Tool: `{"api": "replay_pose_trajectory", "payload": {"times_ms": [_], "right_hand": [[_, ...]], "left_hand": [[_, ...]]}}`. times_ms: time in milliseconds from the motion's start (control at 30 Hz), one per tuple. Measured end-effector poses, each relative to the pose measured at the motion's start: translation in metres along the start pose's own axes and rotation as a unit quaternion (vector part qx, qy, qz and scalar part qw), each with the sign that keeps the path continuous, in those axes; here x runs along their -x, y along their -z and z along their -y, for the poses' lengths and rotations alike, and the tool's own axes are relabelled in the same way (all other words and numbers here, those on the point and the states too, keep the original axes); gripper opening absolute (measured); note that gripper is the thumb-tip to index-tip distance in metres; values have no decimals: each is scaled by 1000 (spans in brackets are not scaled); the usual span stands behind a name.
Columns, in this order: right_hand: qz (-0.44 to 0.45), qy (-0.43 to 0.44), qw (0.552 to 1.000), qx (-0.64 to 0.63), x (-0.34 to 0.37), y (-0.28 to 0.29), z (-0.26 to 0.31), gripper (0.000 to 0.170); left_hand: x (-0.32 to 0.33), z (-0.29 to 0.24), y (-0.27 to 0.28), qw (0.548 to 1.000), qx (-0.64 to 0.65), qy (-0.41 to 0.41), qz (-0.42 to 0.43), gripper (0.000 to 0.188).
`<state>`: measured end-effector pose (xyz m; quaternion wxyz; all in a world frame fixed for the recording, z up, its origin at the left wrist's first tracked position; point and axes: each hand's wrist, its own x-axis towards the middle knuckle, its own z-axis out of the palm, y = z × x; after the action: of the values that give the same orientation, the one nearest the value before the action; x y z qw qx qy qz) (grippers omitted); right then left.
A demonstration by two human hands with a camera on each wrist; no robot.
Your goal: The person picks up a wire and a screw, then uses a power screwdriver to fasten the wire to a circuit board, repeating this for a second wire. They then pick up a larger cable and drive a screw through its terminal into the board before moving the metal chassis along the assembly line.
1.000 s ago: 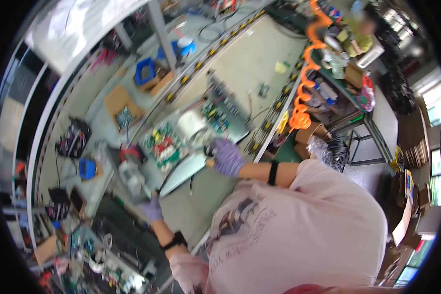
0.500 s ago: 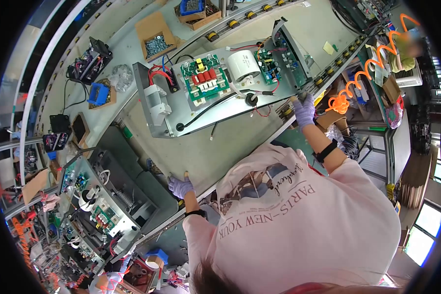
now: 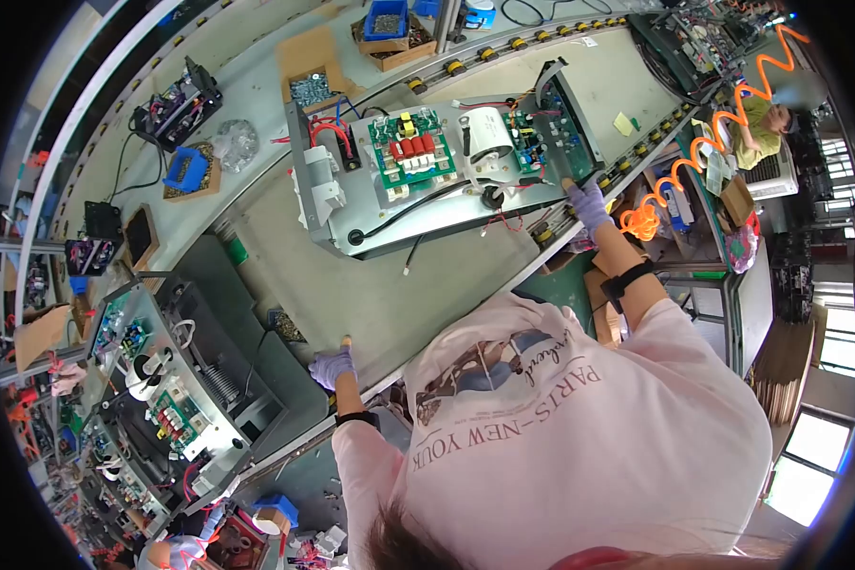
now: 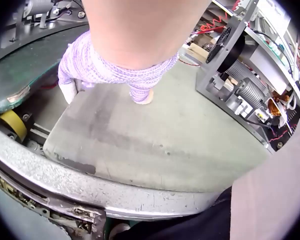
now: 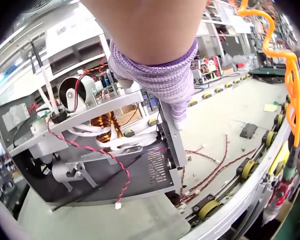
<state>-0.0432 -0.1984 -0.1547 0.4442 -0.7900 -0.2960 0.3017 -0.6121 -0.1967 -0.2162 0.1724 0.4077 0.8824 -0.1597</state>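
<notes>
An open metal chassis [image 3: 418, 225] stands on a pale green-grey base board [image 3: 408, 309]. It bears a green circuit board [image 3: 444, 169] with red parts, a white cylinder [image 3: 487, 133] and black and red leads. My gloved right hand [image 3: 589, 202] holds the chassis's right end panel [image 5: 172, 132], with fingers on both faces of it in the right wrist view. At the base board's left corner is my gloved left hand [image 3: 332, 369]. Its thumb rests on top while the other fingers bend down over the edge in the left wrist view; their tips are hidden.
Left of the base board sits another chassis [image 3: 223, 418] full of parts. A roller track [image 5: 247, 169] runs along the right. An orange coiled hose [image 3: 641, 223] hangs there. Behind stand a blue bin [image 3: 188, 171] and a cardboard box [image 3: 294, 52]. Another person [image 3: 755, 142] is at far right.
From the chassis's front edge, my right hand has moved right to its end panel. My left hand has gone from near the chassis's left corner to the base board. The head view has shifted.
</notes>
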Motion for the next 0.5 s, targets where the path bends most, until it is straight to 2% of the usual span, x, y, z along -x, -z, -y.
{"api": "replay_pose_trajectory", "payload": {"times_ms": [33,67,100,133,233,300,333,367,467,500], "right_hand": [[-41,40,997,51,7,-5,13,24],[-42,62,991,112,21,-7,40,17],[-28,123,991,38,-2,-2,-7,15],[-37,129,985,107,5,3,-4,17],[-58,117,956,262,48,5,-19,27],[-69,81,942,318,113,-8,51,33],[-56,52,935,347,124,-12,53,31],[-46,50,937,343,129,-18,48,31],[-129,62,953,267,132,-20,25,30],[-137,56,956,255,126,-19,20,30]], "left_hand": [[0,-1,5,999,-10,2,31,85],[6,-2,10,1000,-4,1,10,82],[8,-4,13,1000,1,-7,11,82],[8,-5,15,1000,-1,0,20,81],[20,-12,21,1000,-7,-12,13,79],[30,-11,28,999,-11,-30,21,74],[33,-8,28,999,-19,-26,19,74],[34,-11,28,998,-21,-49,22,74],[31,-14,27,992,-44,-111,42,67],[22,-15,22,979,-70,-171,90,62]]}}
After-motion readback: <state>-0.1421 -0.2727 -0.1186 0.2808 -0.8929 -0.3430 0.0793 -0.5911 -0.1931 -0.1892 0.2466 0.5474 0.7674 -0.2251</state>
